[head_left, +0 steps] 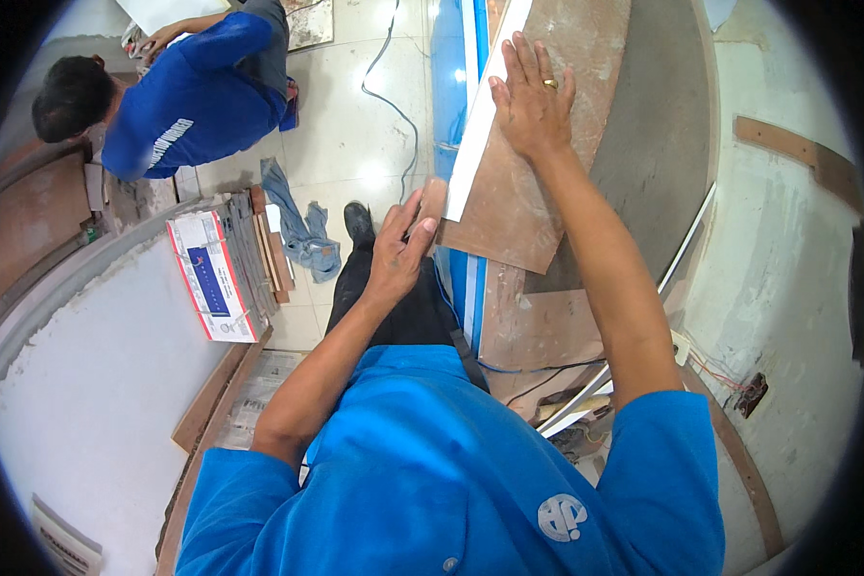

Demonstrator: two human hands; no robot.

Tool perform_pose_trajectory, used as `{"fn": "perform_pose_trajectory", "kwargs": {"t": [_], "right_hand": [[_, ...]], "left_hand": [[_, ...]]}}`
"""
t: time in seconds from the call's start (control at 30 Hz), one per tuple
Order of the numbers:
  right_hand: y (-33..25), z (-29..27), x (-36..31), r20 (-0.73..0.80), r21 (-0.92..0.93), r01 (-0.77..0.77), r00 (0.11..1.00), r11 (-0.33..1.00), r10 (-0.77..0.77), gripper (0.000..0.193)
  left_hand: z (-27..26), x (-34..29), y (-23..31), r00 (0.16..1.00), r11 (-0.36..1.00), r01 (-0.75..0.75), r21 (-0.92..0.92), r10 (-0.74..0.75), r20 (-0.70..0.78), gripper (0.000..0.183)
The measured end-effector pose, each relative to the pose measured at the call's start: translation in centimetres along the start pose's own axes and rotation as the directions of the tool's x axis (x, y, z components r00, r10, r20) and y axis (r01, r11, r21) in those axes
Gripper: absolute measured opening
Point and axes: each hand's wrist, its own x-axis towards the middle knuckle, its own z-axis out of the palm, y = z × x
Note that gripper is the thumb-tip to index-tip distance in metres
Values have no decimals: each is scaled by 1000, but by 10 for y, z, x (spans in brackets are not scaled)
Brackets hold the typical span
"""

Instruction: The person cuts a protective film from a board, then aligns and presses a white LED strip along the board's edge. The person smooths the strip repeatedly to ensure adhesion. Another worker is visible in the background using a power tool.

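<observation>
My right hand (pixel 533 101), a ring on one finger, lies flat with fingers spread on a brown laminate sheet (pixel 509 216) that rests on a curved counter top. A long white strip (pixel 475 134) runs along the sheet's left edge, just beside that hand's thumb. My left hand (pixel 398 252) pinches the near left corner of the brown sheet, thumb on top. What, if anything, is between its fingers besides the sheet corner is hidden.
A curved grey counter (pixel 658 134) with blue edge banding (pixel 448 86) stands ahead. Another person in a blue shirt (pixel 187 101) crouches at upper left. A cable (pixel 394 106), a blue rag (pixel 302 230), a printed box (pixel 211 278) and wood offcuts (pixel 259 254) lie on the tiled floor.
</observation>
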Motion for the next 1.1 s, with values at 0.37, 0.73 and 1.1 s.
{"fn": "perform_pose_trajectory", "kwargs": {"t": [0.37,0.73,1.1], "right_hand": [[5,-33,-29,274,205,123,945,971,-177,143],[-2,-35,-40,372,225,48,919,973,-132,167],[-8,-41,-36,412,164,24,907,986,-91,163]], "left_hand": [[-15,13,-4,1000,1000,-6,-14,6,10,59],[-3,4,-5,999,999,-48,11,48,-6,57],[1,58,13,993,988,-118,102,115,36,57]]}}
